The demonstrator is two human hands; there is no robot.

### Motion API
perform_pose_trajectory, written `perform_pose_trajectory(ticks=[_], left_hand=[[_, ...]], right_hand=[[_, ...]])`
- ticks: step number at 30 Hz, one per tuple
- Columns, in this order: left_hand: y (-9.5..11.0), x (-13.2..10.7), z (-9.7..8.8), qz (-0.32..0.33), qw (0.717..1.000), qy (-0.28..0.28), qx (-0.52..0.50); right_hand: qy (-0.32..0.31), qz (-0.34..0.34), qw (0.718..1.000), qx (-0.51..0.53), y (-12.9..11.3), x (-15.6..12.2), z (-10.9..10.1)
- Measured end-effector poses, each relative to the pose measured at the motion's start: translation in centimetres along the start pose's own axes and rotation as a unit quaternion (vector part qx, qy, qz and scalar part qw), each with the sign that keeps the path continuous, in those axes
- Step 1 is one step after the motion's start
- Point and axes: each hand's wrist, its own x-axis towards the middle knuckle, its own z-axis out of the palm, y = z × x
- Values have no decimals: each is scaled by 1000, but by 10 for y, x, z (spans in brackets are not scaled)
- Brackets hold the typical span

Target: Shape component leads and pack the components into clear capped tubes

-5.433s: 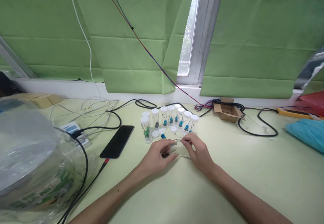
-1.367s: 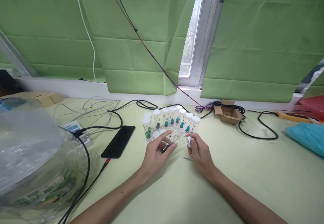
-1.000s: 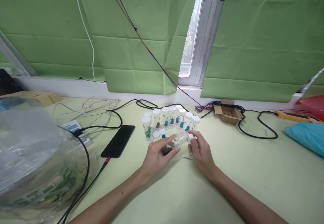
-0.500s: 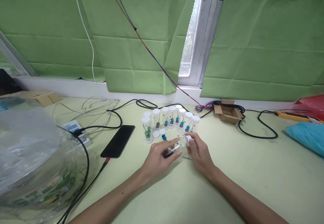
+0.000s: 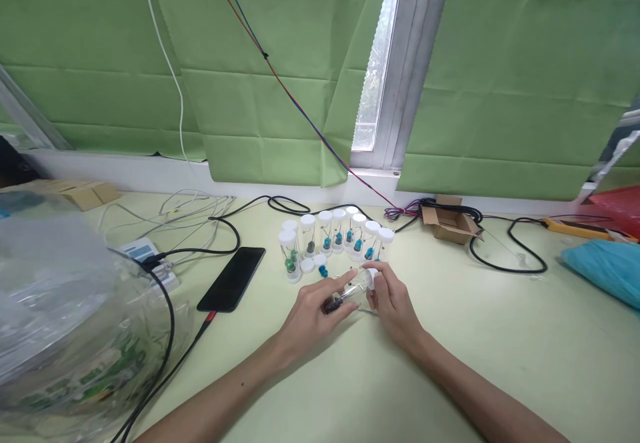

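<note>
My left hand [image 5: 313,313] pinches a small clear vial [image 5: 350,293] lying on its side just above the pale green table [image 5: 500,336]; a dark part shows inside its lower end. My right hand [image 5: 393,303] grips the white cap [image 5: 371,278] at the vial's mouth. Just behind my hands, several capped clear vials [image 5: 335,239] stand in an arc, holding blue, green and dark parts. A loose white cap [image 5: 307,266] and a blue part [image 5: 323,271] lie in front of the arc. A thin metal lead [image 5: 367,311] lies under my right hand.
A black phone [image 5: 231,278] with a cable lies at left, beside a power strip [image 5: 145,259] and a big clear plastic bag [image 5: 60,323]. A small cardboard box [image 5: 447,219] and black cables [image 5: 510,249] sit at back right. A blue cloth [image 5: 605,266] lies far right.
Earlier both hands worked a wire-legged part on the table. My right hand then picked up a white cap and brought it to the mouth of the vial my left hand holds.
</note>
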Motion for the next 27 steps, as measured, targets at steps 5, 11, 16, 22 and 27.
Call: perform_pose_trajectory(ticks=[5, 11, 16, 22, 27], left_hand=[[-1, 0, 0, 32, 999, 0, -2], [-1, 1, 0, 29, 1000, -3, -10], [-1, 1, 1, 23, 1000, -2, -11], [-1, 1, 2, 11, 1000, -12, -14], [1, 1, 0, -1, 999, -29, -13]], right_hand=[[0, 5, 1000, 9, -1, 0, 1], [0, 2, 1000, -8, -1, 0, 0], [-3, -3, 1000, -24, 0, 0, -1], [-4, -8, 999, -41, 3, 1, -2], [-7, -12, 998, -64, 5, 2, -3]])
